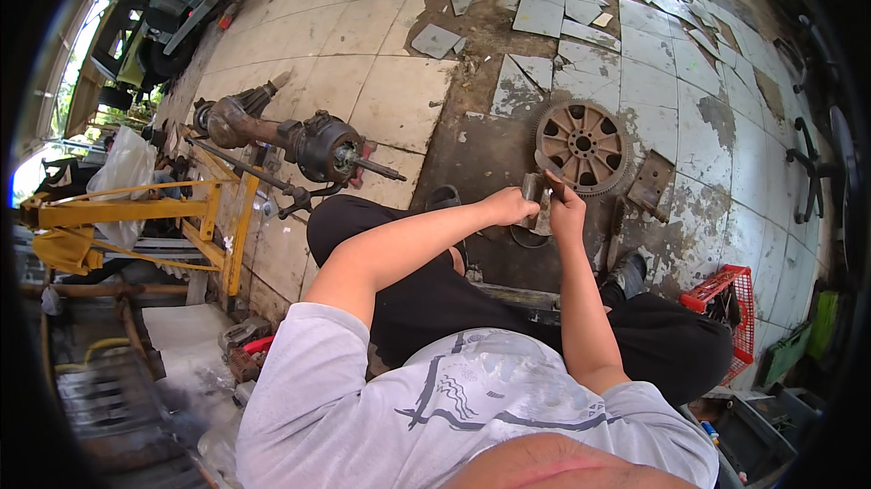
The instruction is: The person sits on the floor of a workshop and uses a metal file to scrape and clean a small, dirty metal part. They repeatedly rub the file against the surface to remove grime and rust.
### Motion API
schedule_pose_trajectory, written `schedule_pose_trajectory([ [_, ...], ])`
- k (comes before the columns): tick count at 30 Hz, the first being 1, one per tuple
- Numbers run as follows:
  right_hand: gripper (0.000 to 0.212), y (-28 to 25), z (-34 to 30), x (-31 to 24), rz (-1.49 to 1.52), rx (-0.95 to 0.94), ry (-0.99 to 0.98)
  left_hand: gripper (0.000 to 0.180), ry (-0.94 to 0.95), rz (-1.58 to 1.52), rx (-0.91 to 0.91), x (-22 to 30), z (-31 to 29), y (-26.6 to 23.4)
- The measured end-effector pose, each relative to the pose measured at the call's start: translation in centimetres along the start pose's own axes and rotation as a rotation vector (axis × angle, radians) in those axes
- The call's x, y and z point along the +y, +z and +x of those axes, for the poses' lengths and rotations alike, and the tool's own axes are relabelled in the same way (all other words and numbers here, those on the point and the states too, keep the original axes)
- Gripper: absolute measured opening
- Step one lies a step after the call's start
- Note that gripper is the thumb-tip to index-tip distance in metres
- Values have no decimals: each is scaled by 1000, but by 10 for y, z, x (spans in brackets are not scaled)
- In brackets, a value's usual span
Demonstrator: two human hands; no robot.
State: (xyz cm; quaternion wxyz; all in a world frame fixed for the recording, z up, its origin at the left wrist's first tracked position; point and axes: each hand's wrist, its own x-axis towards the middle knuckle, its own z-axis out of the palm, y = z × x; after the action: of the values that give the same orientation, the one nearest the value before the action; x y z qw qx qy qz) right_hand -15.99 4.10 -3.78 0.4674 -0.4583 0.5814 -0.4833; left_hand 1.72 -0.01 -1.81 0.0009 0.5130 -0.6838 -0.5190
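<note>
In the head view, I take the toothed wheel [583, 155] on the floor as my landmark. Just on its near side, the left hand [510, 207] and the right hand [568, 210] are brought together, both closed around a grey metal part [533, 188]; its exact shape is too small to make out. A rust-brown strip [547, 165] shows against the wheel's rim, and I cannot tell whether it touches.

My main worry is a slip: if the metal is greasy and one grip loosens, the part could drop toward the shoe [626, 275], nearer than the wheel and to its right. Knuckles pushed forward could scrape on the teeth. The rusty plate [651, 183], right of the wheel, could trip a shifting foot. Beyond the wheel, broken tiles [543, 8] have edges I judge sharp enough to cut. Well left of it, the axle assembly [322, 146] sticks out a shaft [386, 171] that a swinging knee might catch.
</note>
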Motion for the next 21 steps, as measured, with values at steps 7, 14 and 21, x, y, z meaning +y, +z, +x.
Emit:
schedule_pose_trajectory([
  [7, 49, 11, -1, -15, 52, 10, -199, 43, 10, 34, 46, -18, 3, 5],
  [14, 53, 5, 4, -2, 101, -5, -163, 39, -14, 33, 50, -12, 3, 6],
  [21, 53, 2, 6, 18, 126, -13, -85, 35, 52, 64, 2, 1, -10, -2],
])
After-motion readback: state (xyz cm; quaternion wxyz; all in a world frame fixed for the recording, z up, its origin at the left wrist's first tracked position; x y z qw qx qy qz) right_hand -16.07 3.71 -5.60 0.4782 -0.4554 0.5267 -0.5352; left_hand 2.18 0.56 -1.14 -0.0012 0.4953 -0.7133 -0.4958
